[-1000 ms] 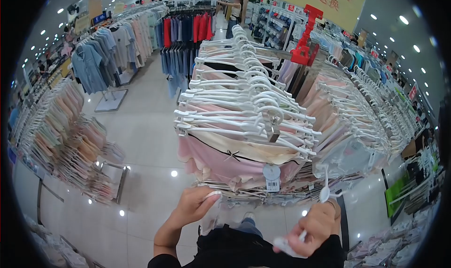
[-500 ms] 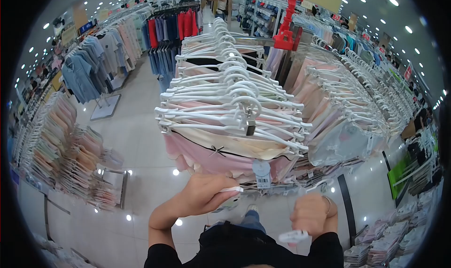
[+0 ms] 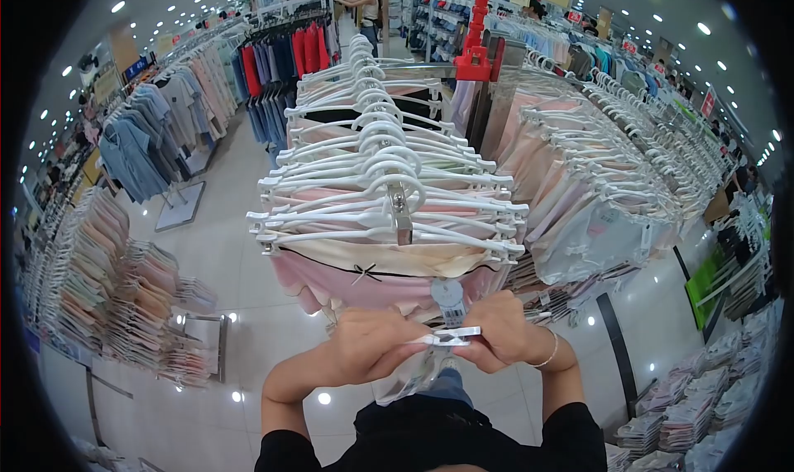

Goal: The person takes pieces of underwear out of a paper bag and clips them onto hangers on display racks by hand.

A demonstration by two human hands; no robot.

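My left hand (image 3: 376, 344) is closed in a pinch on a small white piece whose kind I cannot make out. My right hand (image 3: 500, 331) is closed around a white clip hanger (image 3: 465, 333), with the clip end showing between the two hands, which nearly touch. Below them hangs a pale, partly see-through item (image 3: 405, 383), mostly hidden by my fingers. Just beyond my hands, pink and cream underpants (image 3: 331, 272) with a black bow hang from white hangers (image 3: 331, 217) on the rack. A round-topped tag (image 3: 447, 294) dangles from them.
A metal rack arm (image 3: 400, 216) points toward me. More hanging underwear (image 3: 595, 232) fills the right side. Pastel garments (image 3: 91, 265) hang at the left, with shirts (image 3: 136, 145) behind. Packaged goods (image 3: 678, 414) lie lower right. Another person (image 3: 370, 9) stands far back.
My right hand has moved up and left with the hanger, bringing it against the white piece in my left hand. The view has shifted slightly, so the rack appears further left.
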